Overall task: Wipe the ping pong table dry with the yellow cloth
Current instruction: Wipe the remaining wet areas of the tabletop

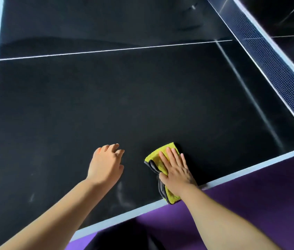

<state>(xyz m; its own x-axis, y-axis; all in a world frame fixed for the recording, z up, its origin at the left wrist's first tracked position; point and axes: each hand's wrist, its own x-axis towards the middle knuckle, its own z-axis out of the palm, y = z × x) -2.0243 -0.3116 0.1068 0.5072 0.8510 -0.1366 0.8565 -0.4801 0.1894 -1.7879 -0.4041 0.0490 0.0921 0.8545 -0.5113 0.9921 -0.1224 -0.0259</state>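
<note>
The cloth (161,160), yellow with a dark trim, lies folded on the bench (106,105) at its near edge, not far from the net (269,65); its near end hangs just past the pale border. The right hand (176,171) lies flat on top of it with its fingers straight, so that grip is open and presses the cloth down rather than clutching it. The left hand (106,165) is well to the left of the cloth, low over the dark top, with its fingers loosely spread and nothing in its grip; I cannot tell whether it touches the surface. As for progress, pale smears (122,194) show close to the near edge between the two arms, and a fainter streak (31,197) lies further left, so this strip probably needs more passes. The wide middle up to the white line (106,50) looks matt and may already be dry, though that is hard to judge on so dark a top. Beyond the line the surface has a glossy, wavy sheen, which may mean it is wet. I judge the wiping partly done at most, with the far half and the left side yet to do.
</note>
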